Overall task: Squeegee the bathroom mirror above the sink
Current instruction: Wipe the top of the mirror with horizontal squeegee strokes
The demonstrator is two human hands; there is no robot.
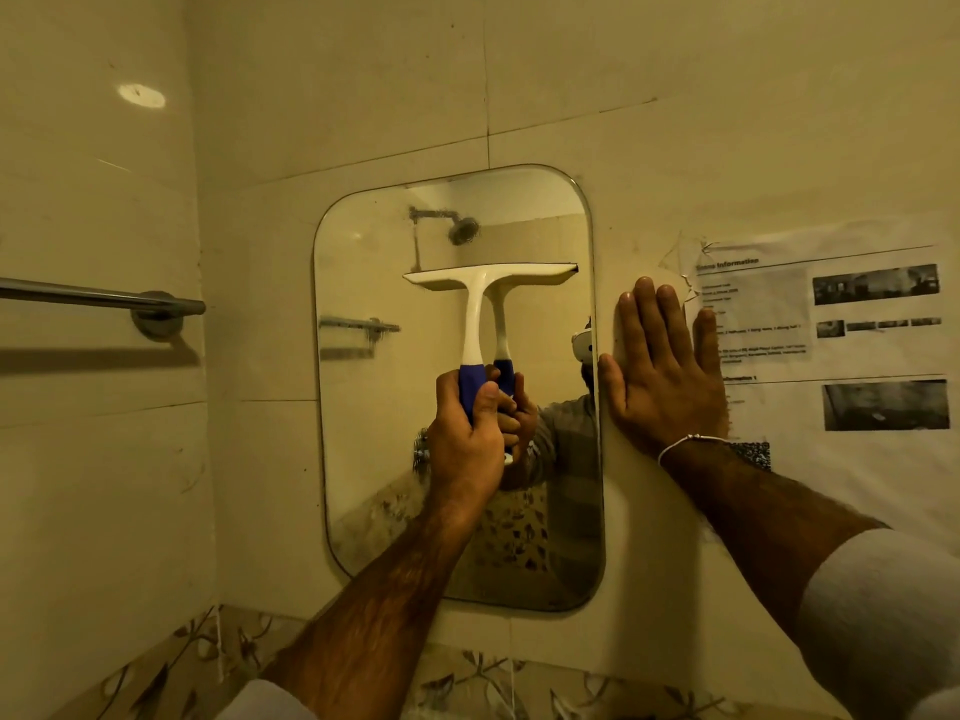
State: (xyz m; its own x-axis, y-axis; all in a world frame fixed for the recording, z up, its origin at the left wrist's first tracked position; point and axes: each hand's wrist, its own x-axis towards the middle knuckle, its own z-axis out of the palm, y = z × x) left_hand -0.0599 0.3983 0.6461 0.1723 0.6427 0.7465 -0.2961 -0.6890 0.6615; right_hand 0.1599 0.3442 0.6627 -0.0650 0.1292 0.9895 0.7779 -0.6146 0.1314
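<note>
Your left hand [470, 439] is clenched around the blue grip of the squeegee [485, 324], fingers wrapped and thumb laid across the front of the handle. The white neck rises upright from your fist to the crossbar, which lies level across the upper half of the mirror [457, 387], its blade edge against or just off the glass; contact cannot be confirmed from this angle. The bar's right end reaches almost to the mirror's right edge, while its left end stops near the middle.

Your right hand [662, 371] is released and flat, fingers straight and pointing up, palm pressed on the wall tile just beside the mirror's right edge, with the thumb touching or nearly touching that edge. A thin white bracelet [685, 443] circles the wrist. The fingertips overlap the left margin of a printed paper sheet [841, 356] stuck to the wall, which carries text and small dark photographs.

The mirror is a rounded rectangle fixed to the cream tiled wall [363, 96]. Smudging shows along its lower left portion. Its reflection shows a shower head and your gripping hand. A metal towel bar [98, 298] is mounted on the adjoining wall to the left. A floral tile border [467, 683] runs below the mirror.
</note>
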